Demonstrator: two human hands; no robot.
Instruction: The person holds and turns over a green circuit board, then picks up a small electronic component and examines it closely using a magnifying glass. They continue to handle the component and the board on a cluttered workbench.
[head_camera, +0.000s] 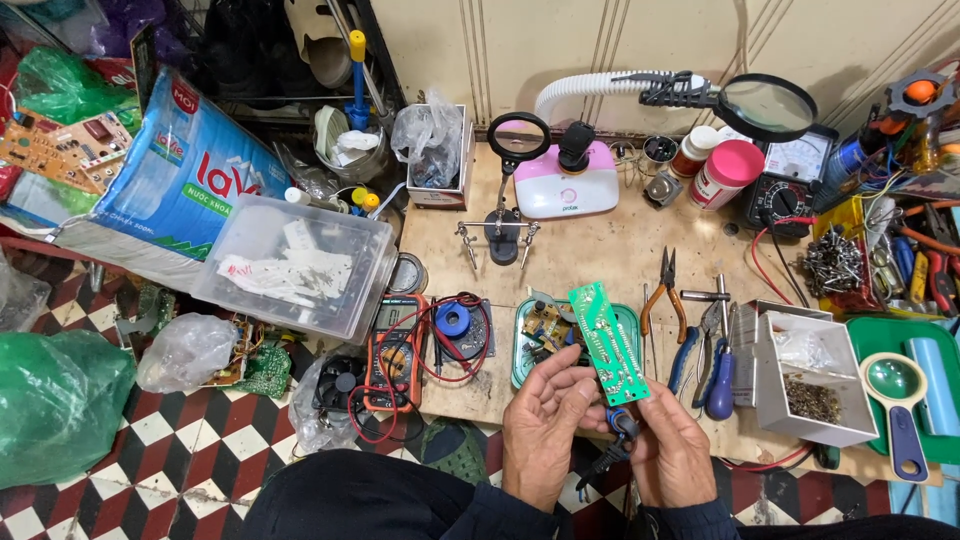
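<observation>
A narrow green circuit board (609, 341) stands tilted above my hands, solder side toward me. My right hand (672, 455) holds its lower end between thumb and fingers; dark wires (612, 452) hang from that end. My left hand (546, 425) is cupped beside the board, fingers apart, fingertips close to its lower edge, gripping nothing that I can see. Behind the board lies a teal tray (522, 352) with small parts and another board.
On the wooden bench: orange multimeter (394, 352) with red leads, solder reel (455, 320), helping-hands magnifier stand (505, 225), pink-white device (568, 182), pliers (665, 295), blue screwdriver (720, 380), white parts box (810, 375). A clear plastic bin (300, 265) sits left.
</observation>
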